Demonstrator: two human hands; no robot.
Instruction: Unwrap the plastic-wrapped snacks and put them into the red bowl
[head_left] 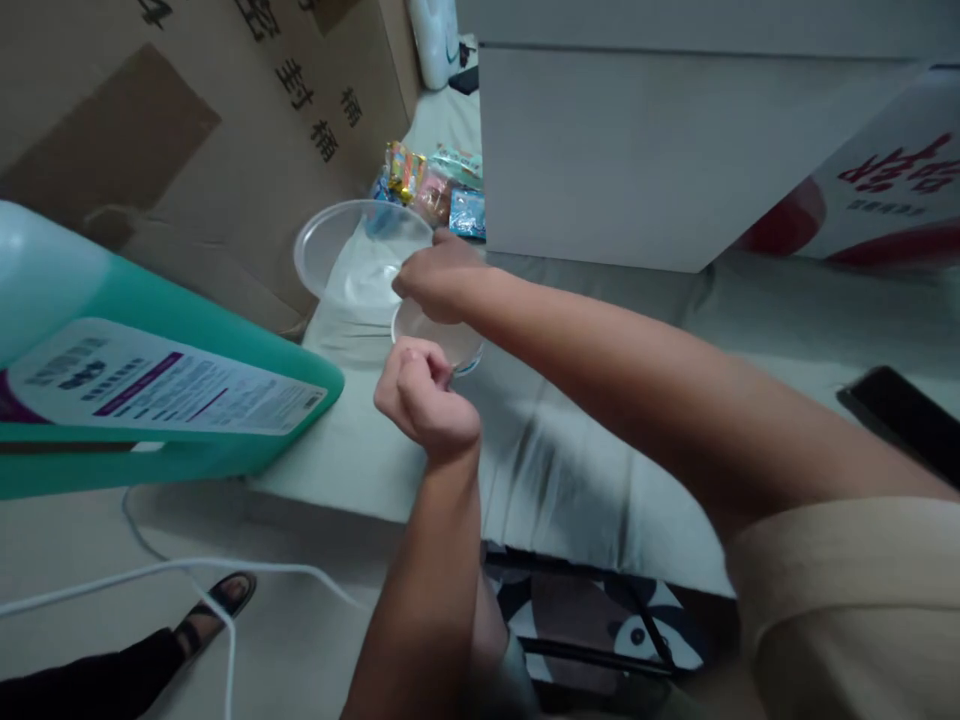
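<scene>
A pale grey-green cloth (570, 460) covers the low surface, with a brown cardboard box (225, 130) printed with black Chinese characters standing behind it on the left and a plain white box (637, 150) behind it on the right. A white carton with red Chinese lettering (892, 190) leans at the far right; the characters are too cut off to read. A big teal plastic bottle (150, 400) lies close to the camera on the left, and the purple and grey print on its white label is too blurred to read. The left hand (427, 400) is clenched on the near rim of a small clear glass bowl (450, 340), which sits on the cloth. The right hand (435, 275) rests curled over the bowl's far rim, fingers closed on it. Just behind stands a larger clear plastic tub (352, 250), then a heap of colourful snack packets (435, 185). A black phone (907, 420) lies at the right edge.
</scene>
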